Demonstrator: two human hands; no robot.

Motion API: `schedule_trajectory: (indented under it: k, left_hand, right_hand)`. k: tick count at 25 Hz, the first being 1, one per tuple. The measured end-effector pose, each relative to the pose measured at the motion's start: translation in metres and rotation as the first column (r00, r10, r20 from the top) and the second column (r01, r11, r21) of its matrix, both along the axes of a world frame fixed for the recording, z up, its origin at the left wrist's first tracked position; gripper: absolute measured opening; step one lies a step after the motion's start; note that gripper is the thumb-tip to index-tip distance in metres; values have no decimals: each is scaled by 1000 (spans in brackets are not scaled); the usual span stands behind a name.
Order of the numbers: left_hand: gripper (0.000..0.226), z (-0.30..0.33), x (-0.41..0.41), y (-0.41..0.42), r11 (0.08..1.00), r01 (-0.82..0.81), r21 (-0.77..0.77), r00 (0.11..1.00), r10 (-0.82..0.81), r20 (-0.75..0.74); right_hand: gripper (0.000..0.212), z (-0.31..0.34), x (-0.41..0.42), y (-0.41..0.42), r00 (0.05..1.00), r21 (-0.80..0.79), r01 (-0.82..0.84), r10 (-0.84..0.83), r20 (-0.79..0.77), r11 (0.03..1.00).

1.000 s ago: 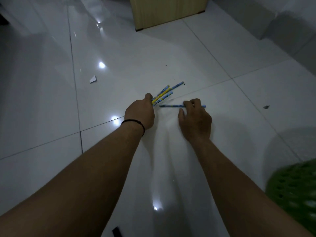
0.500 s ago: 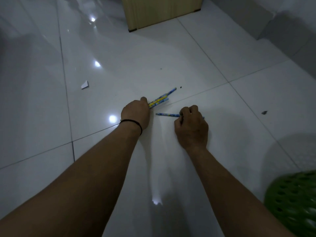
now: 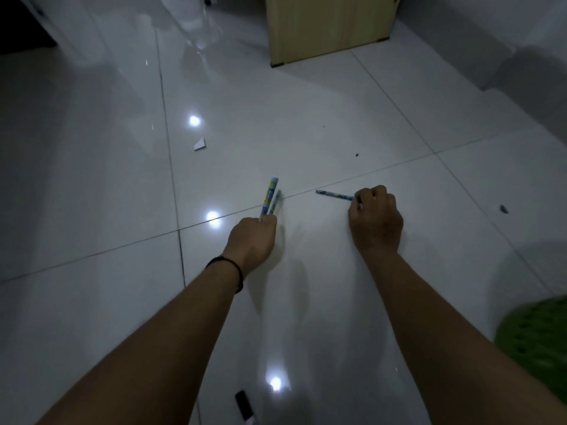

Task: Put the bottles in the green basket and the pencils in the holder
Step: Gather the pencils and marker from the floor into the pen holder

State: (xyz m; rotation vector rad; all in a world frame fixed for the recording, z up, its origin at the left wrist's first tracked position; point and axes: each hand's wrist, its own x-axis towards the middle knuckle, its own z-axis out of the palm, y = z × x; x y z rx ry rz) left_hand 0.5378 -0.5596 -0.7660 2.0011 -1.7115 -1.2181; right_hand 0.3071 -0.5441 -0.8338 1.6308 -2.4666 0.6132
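left hand (image 3: 253, 240) fisted on pencil bundle (image 3: 270, 200), tips pointing up and away | right hand (image 3: 375, 220) pinching 1 blue pencil (image 3: 335, 196) by its end, shaft pointing left, just above the floor (image 3: 306, 133) | green basket (image 3: 537, 338) at the right edge | vs 0.5 s ago: hands further apart, bundle swung more upright, single pencil lifted

White paper scrap (image 3: 200, 144) lies on glossy tiled floor (image 3: 306, 118).
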Motion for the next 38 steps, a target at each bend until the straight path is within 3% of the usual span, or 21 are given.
schedule_trajectory:
  k: [4, 9, 12, 14, 17, 20, 23, 26, 31, 33, 36, 38]
  left_hand:
    - [49, 9, 30, 47, 987, -156, 24, 979, 158, -131]
    - [26, 47, 82, 84, 959, -130, 252, 926, 208, -316]
    - [30, 77, 116, 102, 972, -85, 218, 921, 160, -355]
    - [23, 92, 128, 116, 970, -87, 226, 881, 181, -437]
    - [40, 100, 126, 145, 929, -176, 327, 788, 332, -518]
    - [48, 96, 116, 174, 918, -197, 345, 754, 367, -545]
    - [44, 99, 104, 188, 940, -94, 327, 721, 291, -629]
    - [38, 106, 92, 191, 969, 17, 248, 737, 155, -658]
    - [38, 101, 89, 195, 982, 80, 170, 841, 25, -540]
    - [40, 97, 93, 198, 961, 203, 189, 869, -88, -486]
    - [43, 94, 103, 202, 871, 421, 255, 854, -286, -435]
    - [46, 94, 107, 203, 837, 483, 258, 853, -382, -357]
  right_hand:
    - [16, 4, 25, 37, 997, 30, -35, 37, -62, 999]
    - [15, 28, 89, 101, 937, 191, -274, 306, -170, 943]
    - [19, 53, 133, 133, 973, 323, -230, 227, 47, 918]
    - [19, 78, 159, 148, 958, 274, -223, 159, 237, 936]
    - [15, 127, 184, 166, 826, 157, -204, 84, 558, 966]
    - [16, 164, 194, 193, 701, 67, -218, 108, 704, 974]
    - [15, 180, 198, 227, 628, 18, -212, 122, 768, 977]
    - [14, 183, 200, 249, 669, 15, -178, 110, 735, 984]
    - [15, 185, 191, 263, 679, 3, -115, 77, 730, 993]
    - [16, 189, 181, 261, 663, -41, -41, 58, 747, 998]
    - [38, 200, 164, 243, 572, -62, 77, 7, 820, 995]
    - [44, 205, 161, 229, 524, -16, 44, -9, 852, 999]
